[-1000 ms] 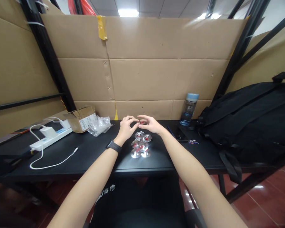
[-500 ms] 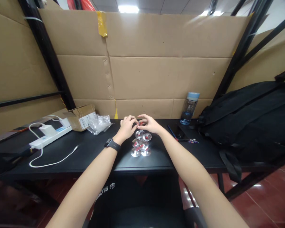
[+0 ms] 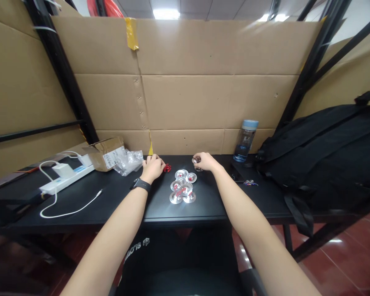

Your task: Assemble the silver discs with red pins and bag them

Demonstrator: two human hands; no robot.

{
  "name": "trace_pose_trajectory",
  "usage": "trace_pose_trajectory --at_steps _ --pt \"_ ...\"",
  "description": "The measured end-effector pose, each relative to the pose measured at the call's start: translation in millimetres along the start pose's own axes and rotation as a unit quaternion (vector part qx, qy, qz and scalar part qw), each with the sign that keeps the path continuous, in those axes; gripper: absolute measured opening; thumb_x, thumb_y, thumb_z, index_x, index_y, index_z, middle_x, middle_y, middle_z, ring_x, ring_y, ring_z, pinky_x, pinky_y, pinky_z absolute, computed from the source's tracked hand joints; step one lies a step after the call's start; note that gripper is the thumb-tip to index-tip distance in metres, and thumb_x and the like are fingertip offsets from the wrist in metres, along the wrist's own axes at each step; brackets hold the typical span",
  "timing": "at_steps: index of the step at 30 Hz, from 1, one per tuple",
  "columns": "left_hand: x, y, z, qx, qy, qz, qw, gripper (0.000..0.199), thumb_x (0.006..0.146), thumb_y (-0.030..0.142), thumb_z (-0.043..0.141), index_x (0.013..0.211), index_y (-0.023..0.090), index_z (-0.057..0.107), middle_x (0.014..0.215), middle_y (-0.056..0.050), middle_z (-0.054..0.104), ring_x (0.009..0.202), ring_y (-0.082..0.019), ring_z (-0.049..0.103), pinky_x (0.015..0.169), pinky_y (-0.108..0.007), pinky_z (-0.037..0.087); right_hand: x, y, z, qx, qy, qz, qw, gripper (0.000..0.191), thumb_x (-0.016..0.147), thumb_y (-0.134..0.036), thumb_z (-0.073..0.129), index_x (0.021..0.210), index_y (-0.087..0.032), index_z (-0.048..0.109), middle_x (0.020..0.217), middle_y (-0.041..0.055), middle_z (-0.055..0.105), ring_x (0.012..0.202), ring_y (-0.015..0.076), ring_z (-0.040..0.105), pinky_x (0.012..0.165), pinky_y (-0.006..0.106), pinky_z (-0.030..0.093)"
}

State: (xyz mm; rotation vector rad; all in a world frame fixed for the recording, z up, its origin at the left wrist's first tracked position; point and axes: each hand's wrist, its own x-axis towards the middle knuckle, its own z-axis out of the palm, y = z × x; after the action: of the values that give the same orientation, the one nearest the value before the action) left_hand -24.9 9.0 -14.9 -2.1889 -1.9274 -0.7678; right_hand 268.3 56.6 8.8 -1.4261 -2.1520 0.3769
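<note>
On the black table in front of me lie several small shiny cymbals (image 3: 176, 198), round and domed, with red bits at their centres; some overlap. My right hand (image 3: 206, 161) is beyond them to the right, its fingers closed on a silver cymbal (image 3: 196, 160) tilted on edge; whether it holds more than one is hard to see. To the left, my left hand (image 3: 153, 167) is low over the table with curled fingers, and a small tangle of red cord (image 3: 167, 167) shows at its fingertips. Those fingertips are partly hidden.
Left of my hands are crumpled clear plastic (image 3: 128, 161), an open cardboard box (image 3: 106, 154) and a white power strip (image 3: 66, 179) with a white cable. A water bottle (image 3: 246, 141), a small bunch of keys (image 3: 250, 183) and a black backpack (image 3: 327, 152) occupy the right side. Cardboard walls the back.
Both hands were together behind the cymbals, around something red. They have parted: the left moved left to the red cord, the right moved right with a cymbal.
</note>
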Motion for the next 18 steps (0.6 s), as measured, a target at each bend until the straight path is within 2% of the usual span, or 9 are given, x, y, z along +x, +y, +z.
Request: trace_pose_trajectory --at_steps 3,5,9,13,18 --pt "0 -3 0.4 0.0 -0.022 -0.001 1.0 0.018 0.091 0.038 0.064 0.084 0.025 0.076 0.114 -0.013 0.061 0.116 -0.039 0.049 0.097 -0.055 0.039 0 13 -3 -0.055 -0.056 0.036 0.996 0.027 0.096 -0.035 0.07 0.117 -0.017 0.068 0.119 0.0091 0.07 0.104 0.0223 0.069 0.092 0.042 0.058" --pt "0 1 -1.8 -0.006 -0.025 0.01 1.0 0.02 0.091 0.041 0.064 0.089 0.026 0.077 0.115 -0.013 0.06 0.117 -0.039 0.049 0.097 -0.056 0.04 0 17 -3 -0.079 -0.089 0.05 0.992 0.029 0.1 -0.036 0.065 0.122 -0.017 0.065 0.124 0.009 0.067 0.106 0.0225 0.068 0.091 0.043 0.059" --pt "-1 17 -9.0 -0.038 -0.042 0.096 0.994 0.019 0.092 0.041 0.063 0.101 0.032 0.077 0.121 -0.008 0.061 0.118 -0.032 0.051 0.099 -0.048 0.041 0 15 -3 -0.107 -0.134 0.057 0.984 0.03 0.1 -0.036 0.065 0.124 -0.018 0.065 0.127 0.0094 0.066 0.108 0.0232 0.067 0.093 0.044 0.058" --pt "-4 31 -9.5 -0.059 -0.085 0.195 0.975 0.011 0.09 0.037 0.07 0.094 0.034 0.079 0.116 -0.003 0.064 0.113 -0.026 0.054 0.096 -0.041 0.04 -1 12 -5 -0.119 -0.156 0.052 0.979 0.03 0.1 -0.036 0.065 0.124 -0.018 0.065 0.128 0.0096 0.066 0.11 0.0234 0.067 0.094 0.045 0.058" --pt "-7 39 -4.2 -0.053 -0.099 0.249 0.962 0.012 0.088 0.027 0.072 0.094 0.033 0.08 0.111 -0.003 0.065 0.111 -0.026 0.053 0.095 -0.04 0.036 -1 11 -5 -0.123 -0.154 0.053 0.979 0.031 0.1 -0.036 0.065 0.125 -0.018 0.065 0.127 0.0095 0.066 0.109 0.0238 0.067 0.094 0.045 0.058"
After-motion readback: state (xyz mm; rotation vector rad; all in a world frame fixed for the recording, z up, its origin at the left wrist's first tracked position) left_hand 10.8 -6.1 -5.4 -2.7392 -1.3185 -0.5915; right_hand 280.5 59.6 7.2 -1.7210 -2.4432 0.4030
